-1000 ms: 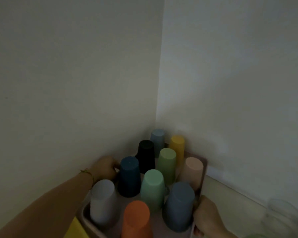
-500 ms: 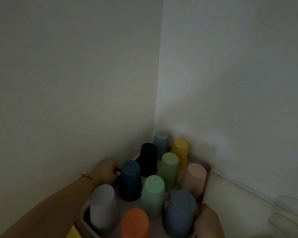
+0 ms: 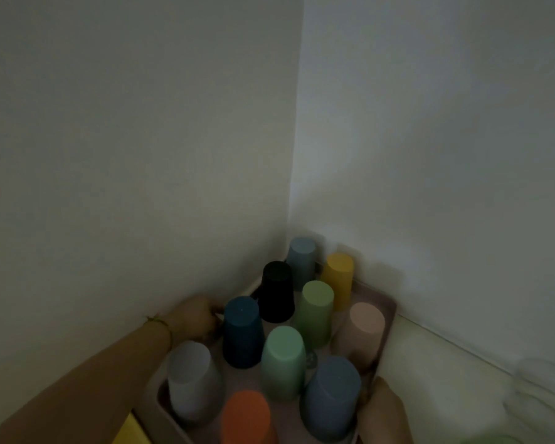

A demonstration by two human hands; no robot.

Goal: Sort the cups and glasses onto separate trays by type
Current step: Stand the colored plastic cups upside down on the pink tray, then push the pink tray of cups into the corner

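Note:
A pinkish tray sits in the corner where two walls meet, carrying several coloured plastic cups upside down. Among them are a black cup, a dark blue cup, a mint green cup, a yellow cup and an orange cup. My left hand grips the tray's left rim beside the dark blue cup. My right hand holds the tray's right rim near its front corner. Clear glasses appear blurred at the far right.
Pale walls close in on the left and behind the tray. A cream counter surface runs to the right of the tray. A yellow object pokes out under the tray's front left corner.
The tray with its cups has slid a little further back into the corner, both hands staying on its rims. The view has tilted slightly.

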